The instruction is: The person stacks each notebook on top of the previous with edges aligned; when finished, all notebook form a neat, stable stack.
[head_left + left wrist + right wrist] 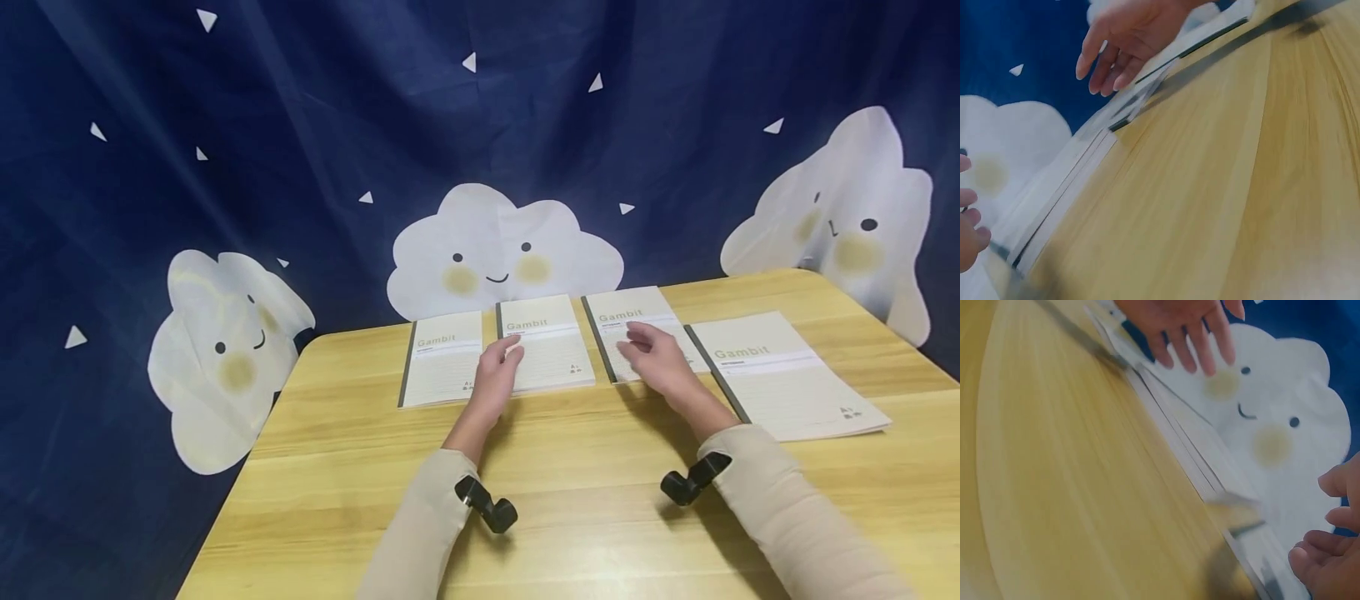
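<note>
Several cream notebooks with dark spines and the word Gambit lie in a row on the table. My left hand (495, 375) is over the lower left part of the second notebook (551, 354), fingers loosely bent and holding nothing. To its left lies the leftmost notebook (438, 367). My right hand (663, 362) overlaps the third notebook (611, 321), its fingers loosely curved with nothing between them. The rightmost notebook (780, 379) lies beside the right wrist. In the right wrist view, the left hand (1185, 325) appears at the top with fingers spread.
The light wooden table (570, 500) stretches in front of the notebooks, with rounded far corners. Behind it hangs a dark blue curtain (337, 108) printed with smiling clouds and small white triangles. A black wrist camera (487, 504) sits on each sleeve.
</note>
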`<state>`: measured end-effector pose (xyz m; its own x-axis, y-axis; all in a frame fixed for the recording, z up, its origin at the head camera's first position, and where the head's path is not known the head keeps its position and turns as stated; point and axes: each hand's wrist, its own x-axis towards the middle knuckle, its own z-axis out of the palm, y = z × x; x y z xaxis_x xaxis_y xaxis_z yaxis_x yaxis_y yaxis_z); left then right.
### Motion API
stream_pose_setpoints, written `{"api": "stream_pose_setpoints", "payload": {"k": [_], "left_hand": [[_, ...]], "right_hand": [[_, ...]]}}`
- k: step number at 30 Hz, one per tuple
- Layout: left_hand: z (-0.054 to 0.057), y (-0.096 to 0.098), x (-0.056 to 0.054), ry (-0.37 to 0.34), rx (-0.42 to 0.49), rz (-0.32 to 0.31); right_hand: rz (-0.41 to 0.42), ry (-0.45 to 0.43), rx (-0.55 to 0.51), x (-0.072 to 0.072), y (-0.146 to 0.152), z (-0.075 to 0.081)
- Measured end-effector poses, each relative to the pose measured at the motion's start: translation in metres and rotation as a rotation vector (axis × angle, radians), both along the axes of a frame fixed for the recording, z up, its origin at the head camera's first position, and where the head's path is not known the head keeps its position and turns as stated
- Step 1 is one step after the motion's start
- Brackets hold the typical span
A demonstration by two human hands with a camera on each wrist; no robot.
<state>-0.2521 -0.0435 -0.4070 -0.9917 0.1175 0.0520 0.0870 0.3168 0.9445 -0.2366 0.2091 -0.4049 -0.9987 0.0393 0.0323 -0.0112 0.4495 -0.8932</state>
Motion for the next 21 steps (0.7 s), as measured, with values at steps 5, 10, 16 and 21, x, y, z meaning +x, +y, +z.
{"api": "stream_pose_setpoints", "payload": {"k": [5, 10, 16, 21], "left_hand": [[0.001, 0.025, -0.007, 0.033, -0.028, -0.093], [0.000, 0.053, -0.011, 0.040, -0.043, -0.220], [0.001, 0.090, -0.005, -0.018, -0.013, -0.303], [-0.002, 0.123, 0.008, -0.095, 0.031, -0.355]], "right_hand": [[-0.025, 0.026, 0.091, 0.008, 0.033, 0.006], [-0.034, 0.012, 0.190, 0.019, 0.070, 0.012], [-0.040, -0.040, 0.264, 0.030, 0.112, 0.017], [-0.064, -0.092, 0.326, 0.040, 0.140, 0.020]]}}
